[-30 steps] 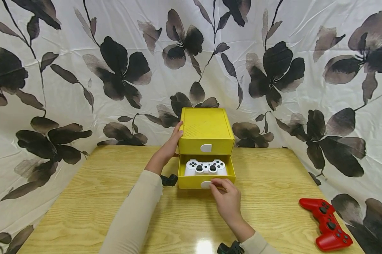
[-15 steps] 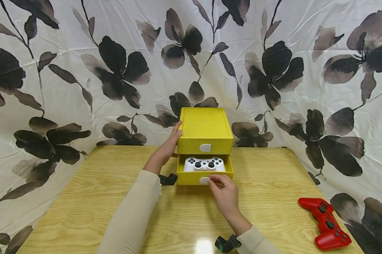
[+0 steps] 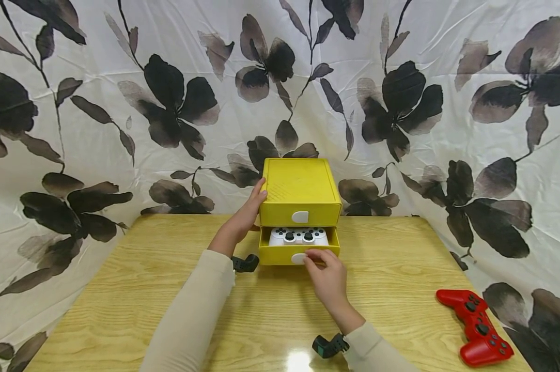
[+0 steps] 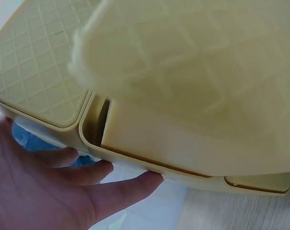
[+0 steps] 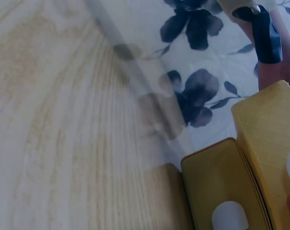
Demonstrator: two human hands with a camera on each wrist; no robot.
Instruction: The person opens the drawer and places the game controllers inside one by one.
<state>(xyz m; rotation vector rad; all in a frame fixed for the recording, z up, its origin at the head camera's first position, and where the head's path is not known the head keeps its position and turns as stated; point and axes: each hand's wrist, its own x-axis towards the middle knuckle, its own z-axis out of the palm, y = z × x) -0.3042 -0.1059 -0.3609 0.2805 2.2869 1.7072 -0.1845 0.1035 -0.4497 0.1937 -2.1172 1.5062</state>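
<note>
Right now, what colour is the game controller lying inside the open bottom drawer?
White, with dark buttons and sticks. The controller in the yellow drawer shows best in the head view.

Red controller [image 3: 475,326] on wood table [image 3: 122,289], right edge; floral cloth [image 3: 122,103] behind.

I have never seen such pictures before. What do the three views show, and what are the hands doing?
No machine here: a person works with bare hands and wears three cameras. The large picture comes from the head and looks down at a wooden table. The two small ones come from the wrists, very close, so they are blurred. On the table stands a yellow box with two drawers. The left hand rests against its left side. The right hand touches the white tab of the lower drawer, which is partly open with a white gamepad inside. A red gamepad lies at the right.
</note>
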